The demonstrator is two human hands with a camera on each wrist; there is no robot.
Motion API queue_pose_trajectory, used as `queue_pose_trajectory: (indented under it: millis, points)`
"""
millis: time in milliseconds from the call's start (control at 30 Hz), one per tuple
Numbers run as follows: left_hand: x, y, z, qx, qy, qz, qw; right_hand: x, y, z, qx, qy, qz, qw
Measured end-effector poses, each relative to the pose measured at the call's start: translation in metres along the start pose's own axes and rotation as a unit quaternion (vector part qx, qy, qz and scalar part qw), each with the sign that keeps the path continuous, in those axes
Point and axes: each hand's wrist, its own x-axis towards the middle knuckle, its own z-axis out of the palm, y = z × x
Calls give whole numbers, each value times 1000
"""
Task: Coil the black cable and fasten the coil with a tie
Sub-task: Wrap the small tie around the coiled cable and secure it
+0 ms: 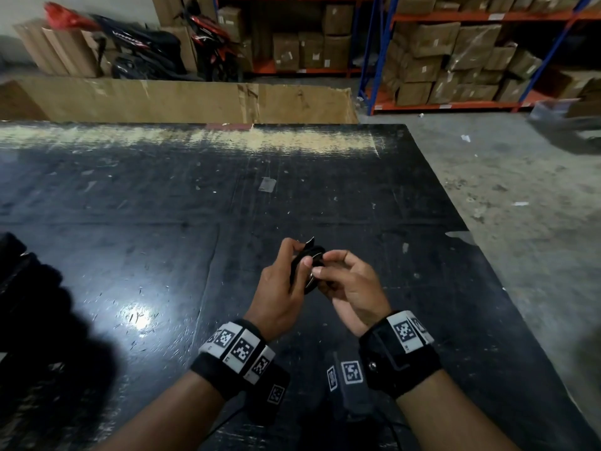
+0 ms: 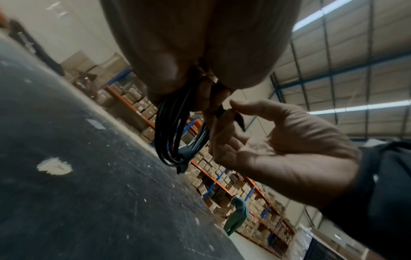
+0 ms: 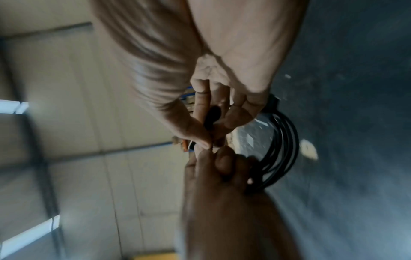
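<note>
Black cable (image 2: 175, 133), already coiled, hangs above the table (image 1: 162, 222), gripped in left hand (image 1: 279, 288). Right hand (image 1: 351, 288) pinches the tie (image 2: 222, 112) end. Risk: tie slips free, loops spring loose.

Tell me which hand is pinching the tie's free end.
The right hand: thumb and forefinger pinch the black tie. The left hand instead grips the cable coil.

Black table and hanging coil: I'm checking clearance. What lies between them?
Nothing: in the left wrist view the coil hangs from the left hand clear of the black table.
</note>
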Motion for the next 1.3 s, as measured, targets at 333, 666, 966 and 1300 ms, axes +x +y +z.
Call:
queue_pose_trajectory:
  millis: [333,666,966,1300]
  points:
    - [13,-12,-13,-81,-46,-34,995,-1,1,-20,-571,1,-426,701]
    - [12,-8,-31,14,-226,37,973,9,-42,-28,-525,-102,-271,801]
    - [12,-8,-27,-81,-187,-44,978,10,-43,-24,-495,-73,-280,819]
    - [15,2,-35,66,-258,33,963,11,-29,-22,-503,-38,-242,829]
